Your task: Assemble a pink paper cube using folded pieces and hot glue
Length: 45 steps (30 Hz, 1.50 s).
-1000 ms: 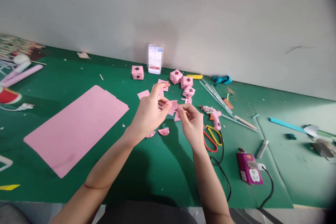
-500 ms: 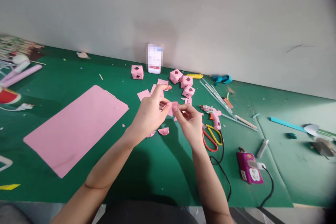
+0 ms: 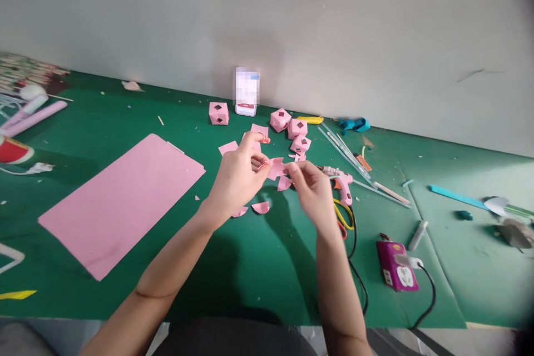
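Together, left hand and right hand pinch a pink paper piece; scissors lie half hidden behind the right wrist, beside a glue gun.

Two bare forearms end in the left hand and right hand. The left fingernails are painted red-orange. At six o'clock lies a dark grey garment.
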Each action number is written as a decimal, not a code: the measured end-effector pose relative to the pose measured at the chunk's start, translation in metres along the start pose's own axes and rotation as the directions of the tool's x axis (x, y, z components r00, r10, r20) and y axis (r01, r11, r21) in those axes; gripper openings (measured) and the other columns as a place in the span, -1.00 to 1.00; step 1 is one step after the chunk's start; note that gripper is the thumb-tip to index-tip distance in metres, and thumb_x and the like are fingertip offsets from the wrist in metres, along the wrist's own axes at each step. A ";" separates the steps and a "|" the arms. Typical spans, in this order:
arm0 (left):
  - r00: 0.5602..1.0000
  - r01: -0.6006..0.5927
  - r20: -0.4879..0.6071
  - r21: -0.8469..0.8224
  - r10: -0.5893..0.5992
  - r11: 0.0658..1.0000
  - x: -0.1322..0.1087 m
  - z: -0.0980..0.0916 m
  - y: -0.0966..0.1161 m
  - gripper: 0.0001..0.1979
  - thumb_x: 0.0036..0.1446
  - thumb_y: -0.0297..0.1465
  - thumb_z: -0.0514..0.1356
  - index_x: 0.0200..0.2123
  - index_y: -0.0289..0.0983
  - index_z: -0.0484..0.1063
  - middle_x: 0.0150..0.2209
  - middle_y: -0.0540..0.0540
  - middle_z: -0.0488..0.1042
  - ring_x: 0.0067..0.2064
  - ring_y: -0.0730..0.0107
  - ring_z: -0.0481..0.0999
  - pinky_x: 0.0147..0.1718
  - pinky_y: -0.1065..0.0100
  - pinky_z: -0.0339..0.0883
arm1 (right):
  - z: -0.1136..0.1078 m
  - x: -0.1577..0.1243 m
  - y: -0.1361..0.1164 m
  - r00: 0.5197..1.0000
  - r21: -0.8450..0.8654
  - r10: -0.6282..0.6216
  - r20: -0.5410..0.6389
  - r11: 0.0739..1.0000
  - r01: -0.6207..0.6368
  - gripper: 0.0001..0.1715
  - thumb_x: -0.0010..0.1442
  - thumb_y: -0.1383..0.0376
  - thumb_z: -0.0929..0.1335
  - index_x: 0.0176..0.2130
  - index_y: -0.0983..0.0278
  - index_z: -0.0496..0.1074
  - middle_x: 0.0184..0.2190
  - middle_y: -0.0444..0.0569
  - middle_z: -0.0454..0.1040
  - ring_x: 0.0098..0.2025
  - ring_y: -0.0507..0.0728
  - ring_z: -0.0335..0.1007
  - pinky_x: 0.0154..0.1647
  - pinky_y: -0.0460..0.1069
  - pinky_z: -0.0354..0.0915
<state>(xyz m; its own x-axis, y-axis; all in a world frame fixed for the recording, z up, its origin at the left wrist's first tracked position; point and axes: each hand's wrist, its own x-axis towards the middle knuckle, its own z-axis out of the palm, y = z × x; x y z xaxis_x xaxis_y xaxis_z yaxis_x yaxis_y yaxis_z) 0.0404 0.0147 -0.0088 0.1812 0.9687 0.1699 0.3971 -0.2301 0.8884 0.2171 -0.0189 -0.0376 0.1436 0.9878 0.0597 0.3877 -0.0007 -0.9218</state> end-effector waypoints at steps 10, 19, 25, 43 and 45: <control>0.999 -0.022 -0.032 0.091 0.025 0.996 0.005 -0.003 -0.006 -0.61 0.16 -0.53 0.26 0.05 -0.18 0.33 -0.32 0.03 0.67 -0.28 0.33 0.71 -0.30 0.35 0.58 | -0.129 0.012 0.090 0.797 -0.827 0.545 -0.260 0.301 -0.475 -0.42 0.34 -0.08 0.30 -0.48 0.24 0.55 -0.41 0.25 0.60 -0.17 0.39 0.57 -0.23 0.10 0.32; 1.000 -0.020 -0.018 0.096 0.021 0.995 0.004 -0.004 -0.004 -0.62 0.17 -0.55 0.27 0.02 -0.18 0.33 -0.33 0.04 0.66 -0.31 0.33 0.71 -0.34 0.36 0.58 | -0.106 0.031 0.117 0.795 -0.808 0.549 -0.258 0.329 -0.490 -0.34 0.33 -0.10 0.33 0.02 0.44 0.50 -0.02 0.39 0.60 0.04 0.41 0.57 -0.14 0.08 0.35; 0.998 -0.047 -0.032 0.100 0.050 0.994 0.006 -0.005 -0.007 -0.64 0.18 -0.53 0.26 0.01 -0.17 0.33 -0.34 0.04 0.66 -0.31 0.32 0.72 -0.34 0.35 0.58 | -0.101 0.029 0.106 0.816 -0.775 0.493 -0.302 0.372 -0.511 -0.47 0.34 0.11 0.29 0.06 0.49 0.43 -0.04 0.46 0.58 0.04 0.43 0.57 -0.12 0.08 0.33; 0.989 -0.100 -0.094 0.143 0.115 0.985 0.006 -0.008 -0.009 -0.70 0.20 -0.54 0.21 -0.02 -0.18 0.33 -0.33 0.05 0.59 -0.28 0.39 0.65 -0.30 0.40 0.52 | -0.043 -0.007 0.008 0.914 -0.386 -0.236 -0.329 0.917 0.098 -0.55 0.17 0.04 0.48 -0.18 0.15 0.22 -0.45 -0.24 0.33 -0.57 -0.01 0.15 -0.53 -0.07 0.14; 0.988 -0.101 -0.098 0.144 0.116 0.984 0.006 -0.009 -0.009 -0.69 0.20 -0.55 0.21 -0.02 -0.18 0.32 -0.33 0.05 0.59 -0.27 0.40 0.65 -0.29 0.40 0.52 | -0.040 -0.007 0.008 0.910 -0.412 -0.261 -0.321 0.904 0.114 -0.56 0.18 0.03 0.48 -0.18 0.16 0.23 -0.45 -0.23 0.33 -0.57 0.00 0.17 -0.53 -0.06 0.17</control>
<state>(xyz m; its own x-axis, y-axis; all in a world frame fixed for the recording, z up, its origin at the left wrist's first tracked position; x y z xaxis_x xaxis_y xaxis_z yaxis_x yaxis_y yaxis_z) 0.0296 0.0236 -0.0123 0.1369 0.9398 0.3130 0.5021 -0.3382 0.7960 0.2561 -0.0322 -0.0300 0.3214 0.8496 0.4181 0.7422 0.0482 -0.6684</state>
